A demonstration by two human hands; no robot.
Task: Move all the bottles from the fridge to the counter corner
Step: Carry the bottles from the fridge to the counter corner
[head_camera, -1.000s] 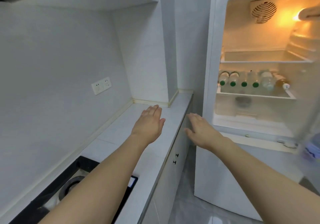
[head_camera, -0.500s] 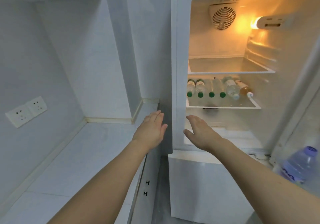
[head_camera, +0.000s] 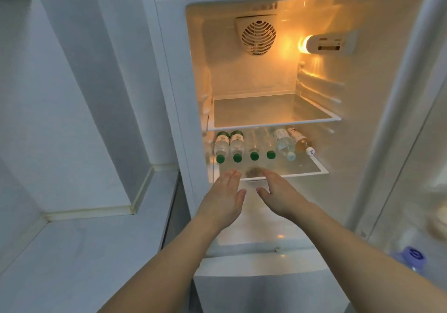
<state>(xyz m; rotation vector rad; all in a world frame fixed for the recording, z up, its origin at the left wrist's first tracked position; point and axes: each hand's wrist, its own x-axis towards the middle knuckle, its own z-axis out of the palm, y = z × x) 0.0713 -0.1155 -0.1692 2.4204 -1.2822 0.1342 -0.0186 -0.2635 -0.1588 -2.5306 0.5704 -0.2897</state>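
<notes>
Head view looks into an open fridge [head_camera: 169, 95] with both arms stretched toward it. The person's left hand [head_camera: 223, 196] and right hand [head_camera: 281, 195] hover side by side with a small gap between them, fingers straight and relaxed, palms turned partly inward, holding nothing. Just beyond the fingertips lies the front edge of a glass shelf [head_camera: 309, 170], and on it, farther in, six bottles lie on their sides with caps pointing at the hands. Ahead of the left hand are two labelled green-capped bottles [head_camera: 228, 144]; between the two hands, farther back, are two clear green-capped bottles [head_camera: 262, 143]; ahead and to the right of the right hand lie a pale-capped bottle [head_camera: 284, 143] and, touching it, an amber bottle [head_camera: 301, 141] with a white cap. Neither hand touches any bottle. Above them an upper shelf [head_camera: 273, 125] is lit by the lamp [head_camera: 326, 44]. Left of the left hand, the counter [head_camera: 79, 252] runs back into its corner [head_camera: 96, 212]. Low to the right of the right forearm, a blue-capped bottle [head_camera: 414, 254] stands in the door.
</notes>
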